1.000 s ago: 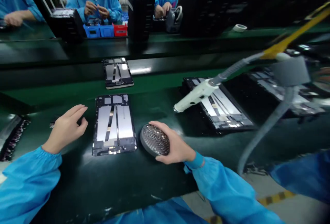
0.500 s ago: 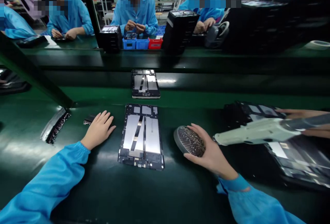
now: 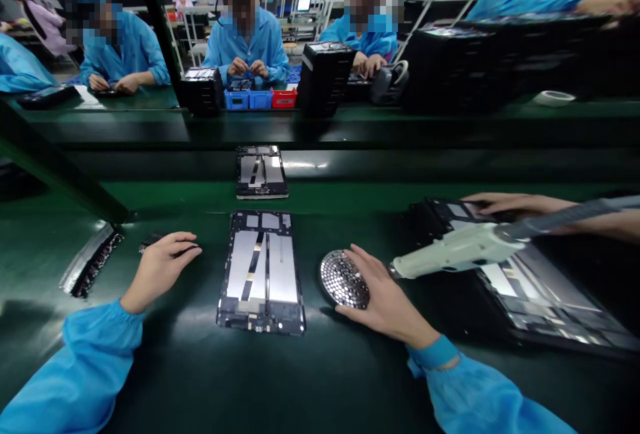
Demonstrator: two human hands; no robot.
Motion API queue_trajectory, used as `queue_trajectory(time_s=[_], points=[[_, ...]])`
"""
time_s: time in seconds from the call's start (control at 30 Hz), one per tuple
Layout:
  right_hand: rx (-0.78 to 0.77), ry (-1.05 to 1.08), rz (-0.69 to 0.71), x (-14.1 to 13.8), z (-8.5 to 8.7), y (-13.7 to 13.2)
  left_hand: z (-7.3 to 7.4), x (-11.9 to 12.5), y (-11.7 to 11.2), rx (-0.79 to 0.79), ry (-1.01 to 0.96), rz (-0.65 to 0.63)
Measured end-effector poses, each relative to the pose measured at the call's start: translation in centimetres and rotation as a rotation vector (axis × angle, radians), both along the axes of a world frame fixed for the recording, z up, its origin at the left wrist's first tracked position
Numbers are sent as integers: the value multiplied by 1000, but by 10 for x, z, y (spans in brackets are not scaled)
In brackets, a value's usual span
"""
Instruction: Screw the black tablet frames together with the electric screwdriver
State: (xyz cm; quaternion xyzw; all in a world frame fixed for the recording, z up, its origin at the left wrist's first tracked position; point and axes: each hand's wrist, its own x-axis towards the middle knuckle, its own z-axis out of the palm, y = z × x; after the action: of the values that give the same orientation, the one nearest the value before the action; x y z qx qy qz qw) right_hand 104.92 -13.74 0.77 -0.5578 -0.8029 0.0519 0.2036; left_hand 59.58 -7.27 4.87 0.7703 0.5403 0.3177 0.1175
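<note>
In the head view, my right hand (image 3: 387, 294) wraps its thumb and fingers round the right side of a round metal dish (image 3: 344, 279) with a shiny, dimpled top. My left hand (image 3: 163, 267) is low over the green bench at left, fingers bent toward the thumb. A thin dark bit shows between them, too small to name. Between my hands lies an opened tablet (image 3: 263, 271), its silvery inside facing up. Behind it rests a second opened tablet (image 3: 261, 173). A small dark brush-like piece (image 3: 148, 242) is partly hidden behind my left hand.
A pale power tool (image 3: 450, 251) on a grey cord points at my right hand. Another person's hand (image 3: 520, 204) is on a stack of tablets (image 3: 545, 287) at right. A bristled strip (image 3: 90, 261) and a slanted post (image 3: 55, 161) are at left. Blue-clad people sit across.
My left hand has gone from lying flat with fingers spread to bent fingers, a little back and left. The round dish has turned from tilted to more level in my right hand. The view has shifted.
</note>
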Motion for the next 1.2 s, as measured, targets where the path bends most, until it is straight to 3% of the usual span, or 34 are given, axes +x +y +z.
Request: queue_trajectory(time_s=[0.13, 0.23, 0.3, 0.4, 0.47, 0.53, 0.7, 0.87, 1.03, 1.2], points=[[12, 89, -85, -2, 13, -5, 30, 30, 9, -137, -101, -81], [187, 180, -176, -3, 21, -11, 39, 66, 32, -212, -155, -155], [359, 222, -310, 0, 25, -15, 36, 93, 51, -247, -180, -186], [537, 271, -696, 11, 30, -20, 23, 135, 79, -285, -194, -230], [555, 343, -969, 18, 36, -20, 13, 157, 94, -283, -181, -257], [515, 417, -1112, 23, 44, -17, 4, 172, 105, -253, -150, -283], [325, 505, -1031, 22, 63, 0, -12, 181, 117, -165, -40, -356], [314, 688, -899, 20, 65, 20, -18, 181, 122, -89, 79, -406], [387, 906, -782, 27, 65, 37, -16, 183, 115, -10, 238, -469], [578, 1037, -717, 34, 84, 50, -11, 173, 99, 30, 367, -550]])
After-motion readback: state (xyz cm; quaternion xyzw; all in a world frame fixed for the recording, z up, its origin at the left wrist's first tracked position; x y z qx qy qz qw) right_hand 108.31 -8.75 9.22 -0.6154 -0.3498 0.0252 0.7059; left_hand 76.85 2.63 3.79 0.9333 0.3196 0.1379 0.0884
